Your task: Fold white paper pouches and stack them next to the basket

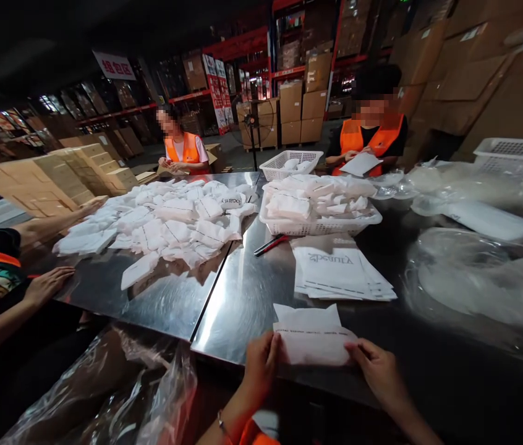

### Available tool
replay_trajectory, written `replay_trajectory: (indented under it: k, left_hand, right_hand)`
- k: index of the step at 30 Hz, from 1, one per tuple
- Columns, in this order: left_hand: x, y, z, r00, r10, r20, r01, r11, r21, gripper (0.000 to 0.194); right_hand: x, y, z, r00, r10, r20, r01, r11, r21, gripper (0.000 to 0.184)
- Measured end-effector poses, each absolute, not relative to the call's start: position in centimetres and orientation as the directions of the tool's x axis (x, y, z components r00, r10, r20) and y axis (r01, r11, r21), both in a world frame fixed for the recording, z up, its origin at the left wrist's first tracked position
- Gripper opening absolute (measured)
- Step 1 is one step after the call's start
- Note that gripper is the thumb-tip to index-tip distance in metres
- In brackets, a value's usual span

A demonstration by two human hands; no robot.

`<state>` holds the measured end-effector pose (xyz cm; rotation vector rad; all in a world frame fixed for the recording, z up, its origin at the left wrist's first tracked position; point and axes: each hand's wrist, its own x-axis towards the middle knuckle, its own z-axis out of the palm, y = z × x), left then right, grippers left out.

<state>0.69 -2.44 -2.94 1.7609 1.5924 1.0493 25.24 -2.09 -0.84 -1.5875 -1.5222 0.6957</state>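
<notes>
Two shiny metal sections form the tabletop (233, 315), with a dark seam running between them from near to far. At its near edge, the person's left hand (260, 360) and right hand (376, 372) hold up a white packet (314, 348), the fingers of each pinching one side against the thumb. A line of print crosses the packet, and a paler flap rises from its far side.

Just beyond lies a fanned stack of printed white bags (342, 266), with a red and black pen (271, 245) to its left. Farther back stands a white basket (335, 227) heaped with soft packets, and behind it a second basket (268, 167). A broad pile of white packets (173, 213) covers much of the left section; clear plastic (479, 272) spreads over the right side.

At the left edge, a co-worker's arms (34, 293) reach to the tabletop near stacked cartons (34, 182). Two people in orange vests (188, 148) sit or stand on the far side, each handling something. Behind them are a fan (253, 122), red shelving (238, 43) with boxes, and a hanging sign (114, 66) in a dim room.
</notes>
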Motion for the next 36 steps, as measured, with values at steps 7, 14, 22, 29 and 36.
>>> replay_trajectory:
  k: [7, 14, 22, 29, 36]
  left_hand:
    - [1.5, -2.5, -3.3, -0.090, 0.976, 0.200, 0.619, -0.103, 0.779, 0.059]
    - [1.6, -2.4, -3.6, -0.082, 0.972, 0.222, 0.747, -0.087, 0.659, 0.054]
    - [2.1, -1.8, -1.6, -0.059, 0.997, 0.043, 0.923, 0.038, 0.383, 0.034]
    - [0.8, -2.2, 0.8, -0.131, 0.988, 0.087, 0.965, 0.106, 0.241, 0.026]
    - [4.8, 0.4, 0.8, 0.461, 0.802, 0.379, 0.839, -0.533, 0.109, 0.048]
  right_hand:
    - [24.9, -2.2, -1.1, 0.154, 0.971, 0.181, 0.577, 0.060, -0.814, 0.073]
    - [24.8, -2.0, -1.4, 0.151, 0.970, 0.189, 0.591, 0.065, -0.804, 0.075]
    - [24.3, -1.5, -0.9, 0.171, 0.971, 0.164, 0.588, 0.033, -0.808, 0.075]
    - [24.6, -1.5, -2.7, 0.322, 0.884, 0.340, 0.571, 0.105, -0.814, 0.059]
    - [19.4, 0.5, -1.3, -0.278, 0.692, 0.666, 0.906, 0.419, -0.057, 0.045]
